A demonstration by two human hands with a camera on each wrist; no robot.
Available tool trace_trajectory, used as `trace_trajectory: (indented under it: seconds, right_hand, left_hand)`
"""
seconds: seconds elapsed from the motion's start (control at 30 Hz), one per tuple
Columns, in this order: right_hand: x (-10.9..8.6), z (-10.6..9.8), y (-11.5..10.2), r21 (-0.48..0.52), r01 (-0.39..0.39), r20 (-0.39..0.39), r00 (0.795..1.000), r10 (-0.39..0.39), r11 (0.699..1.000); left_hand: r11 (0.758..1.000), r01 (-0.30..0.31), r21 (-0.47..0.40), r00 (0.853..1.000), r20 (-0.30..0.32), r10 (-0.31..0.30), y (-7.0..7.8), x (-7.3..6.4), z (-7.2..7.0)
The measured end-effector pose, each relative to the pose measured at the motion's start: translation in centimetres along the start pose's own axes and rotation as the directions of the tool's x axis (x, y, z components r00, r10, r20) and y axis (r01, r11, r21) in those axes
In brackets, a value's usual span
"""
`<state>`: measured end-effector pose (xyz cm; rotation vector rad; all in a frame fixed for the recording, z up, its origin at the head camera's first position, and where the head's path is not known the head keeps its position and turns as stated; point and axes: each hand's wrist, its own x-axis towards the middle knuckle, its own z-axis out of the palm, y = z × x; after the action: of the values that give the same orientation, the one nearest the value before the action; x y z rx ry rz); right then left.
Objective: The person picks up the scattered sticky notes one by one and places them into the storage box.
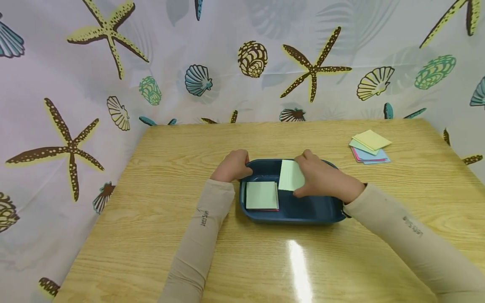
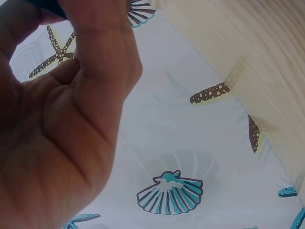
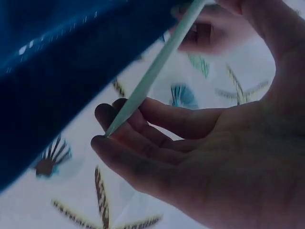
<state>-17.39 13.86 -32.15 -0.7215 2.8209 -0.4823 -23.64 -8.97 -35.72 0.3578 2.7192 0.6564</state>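
A dark blue rectangular tray (image 1: 307, 209) with rounded corners sits on the table. At its far left corner, my left hand (image 1: 232, 166) grips the rim between thumb and fingers; the left wrist view catches only a bit of blue edge at the top. My right hand (image 1: 326, 180) holds a pale green square paper pad (image 1: 290, 176) over the tray's middle, tilted, thumb on the near edge and fingers on the far one. From the side, the pad (image 3: 152, 71) looks thin. Inside the tray's left end lies a pale green square stack (image 1: 261, 195), with a pink edge showing underneath.
To the right, beyond the tray, lies a loose pile of square papers (image 1: 370, 141), yellow and green over blue and pink. The wooden table (image 1: 170, 168) meets a white cloth (image 1: 227, 33) printed with shells and starfish at the back and sides.
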Motion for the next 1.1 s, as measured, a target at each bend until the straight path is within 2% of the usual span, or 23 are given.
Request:
trace_trajectory:
  seconds: [0.13,0.3,0.47,0.67,1.1]
  right_hand:
    - [1.8,2.1,-1.2,-0.040,0.086,0.056,0.995,-0.084,0.995]
    - [3.3,3.9,-2.1,-0.057,0.143,0.085,0.987,-0.138,0.988]
    - [4.3,4.5,-2.7,-0.060,0.163,0.127,0.980,-0.155,0.985]
    - [5.1,5.0,-3.3,-0.120,0.195,0.196,0.966,-0.169,0.973]
    - [5.9,6.0,-3.7,-0.140,0.244,0.231,0.950,-0.208,0.960]
  left_hand:
    - [1.000,-0.008,0.002,1.000,-0.004,0.008,-0.1,0.0,0.0]
    - [1.000,-0.008,-0.009,1.000,0.001,0.008,-0.2,0.0,0.0]
    - [1.000,0.000,-0.020,1.000,0.016,0.001,-0.1,0.1,-0.1]
    - [1.000,-0.010,-0.018,1.000,0.019,0.011,-0.3,0.3,0.0]
    - [0.999,-0.008,-0.045,1.000,0.022,0.009,-0.3,0.0,0.0]
